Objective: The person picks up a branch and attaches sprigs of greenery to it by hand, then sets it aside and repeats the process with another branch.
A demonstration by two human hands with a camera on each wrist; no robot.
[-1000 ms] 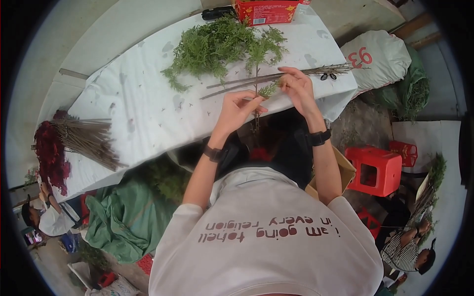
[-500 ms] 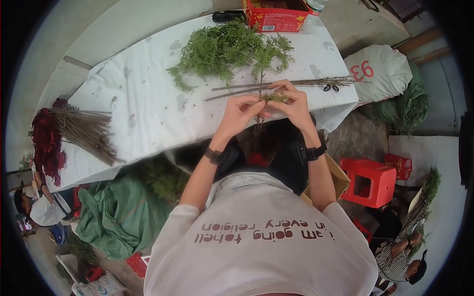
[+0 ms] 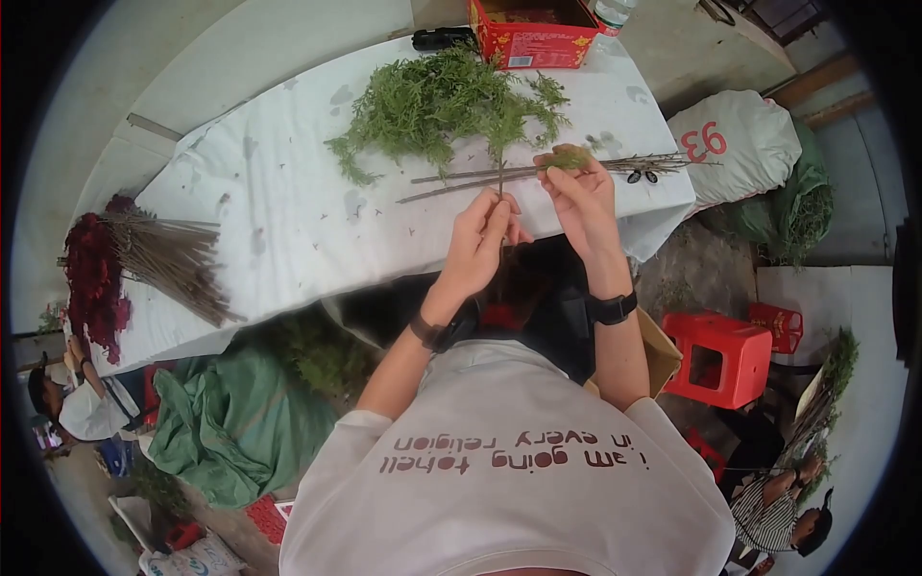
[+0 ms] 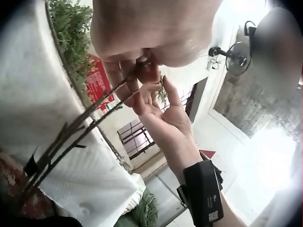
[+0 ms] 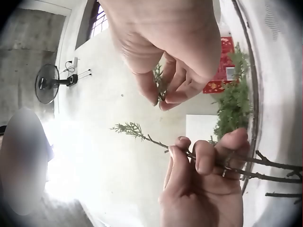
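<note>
My left hand (image 3: 483, 238) grips thin brown twigs (image 4: 71, 137) near the table's front edge. One twig (image 5: 156, 141) has a feathery green tip. Side shoots show on the twigs in the left wrist view, where the lower ends run down past the white tablecloth. To its right, my right hand (image 3: 584, 202) pinches a small green sprig (image 5: 159, 81) between thumb and fingertips, apart from the twigs. Behind both hands, a heap of green conifer-like foliage (image 3: 413, 106) lies on the table (image 3: 288, 202). Long bare sticks (image 3: 442, 184) lie behind the right hand.
A red box (image 3: 547, 43) stands at the table's back, beside a black object (image 3: 442, 38). Dark red foliage (image 3: 91, 274) with bundled stems (image 3: 178, 259) lies at the left end. A red stool (image 3: 715, 360), a green sack (image 3: 235, 422) and a white sack (image 3: 735, 134) surround the table.
My hands came together at the twig half a second ago. Since then the right hand has drawn away rightward with the sprig, and the left hand has shifted slightly down.
</note>
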